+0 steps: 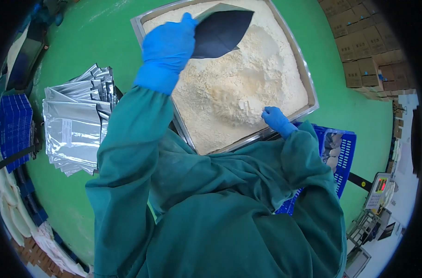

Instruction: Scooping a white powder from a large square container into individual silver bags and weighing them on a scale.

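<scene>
My left hand (169, 41), in a blue glove, grips the edge of a foil pouch (222, 34) over the far left part of a metal tray (305, 76). The pouch's mouth gapes wide and shows a dark inside. Pale cream powder (197, 99) fills the tray in uneven heaps. Low over the powder near the tray's front right edge is my right hand (275, 119), also gloved in blue, its fingers curled closed. Whatever those fingers hold, if anything, is hidden; loose powder lies heaped just left of them.
A stack of silver foil pouches (74, 132) lies left of the tray. Blue plastic crates stand at the right (345, 157) and far left (15, 125). Cardboard boxes (368, 44) are piled at the far right, and a scale (378, 190) stands at the right on the green floor (72, 204).
</scene>
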Available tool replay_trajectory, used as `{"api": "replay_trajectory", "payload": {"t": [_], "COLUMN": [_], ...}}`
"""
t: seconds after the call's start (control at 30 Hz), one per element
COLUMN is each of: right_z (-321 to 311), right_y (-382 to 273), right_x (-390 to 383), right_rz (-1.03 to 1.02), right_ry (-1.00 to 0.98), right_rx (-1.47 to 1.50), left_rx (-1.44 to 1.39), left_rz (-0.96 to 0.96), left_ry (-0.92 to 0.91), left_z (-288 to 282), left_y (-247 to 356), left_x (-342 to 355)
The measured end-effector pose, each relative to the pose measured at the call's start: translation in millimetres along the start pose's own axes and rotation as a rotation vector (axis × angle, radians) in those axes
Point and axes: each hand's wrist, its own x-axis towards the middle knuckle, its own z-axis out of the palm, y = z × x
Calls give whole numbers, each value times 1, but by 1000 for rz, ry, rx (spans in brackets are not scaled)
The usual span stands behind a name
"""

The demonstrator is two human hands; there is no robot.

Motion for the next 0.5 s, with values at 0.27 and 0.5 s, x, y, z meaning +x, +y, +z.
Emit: {"api": "replay_trajectory", "payload": {"t": [0.27, 0.5], "right_z": [-153, -186], "right_y": [-58, -178], "right_x": [-62, -43], "right_rz": [-33, -163], "right_ry": [127, 228], "right_rx": [95, -693], "left_rx": [-324, -565], "left_rz": [62, -139], "left_ry": [-545, -416], "left_z": [52, -7], "left_y": [65, 104], "left_x": [-5, 7]}}
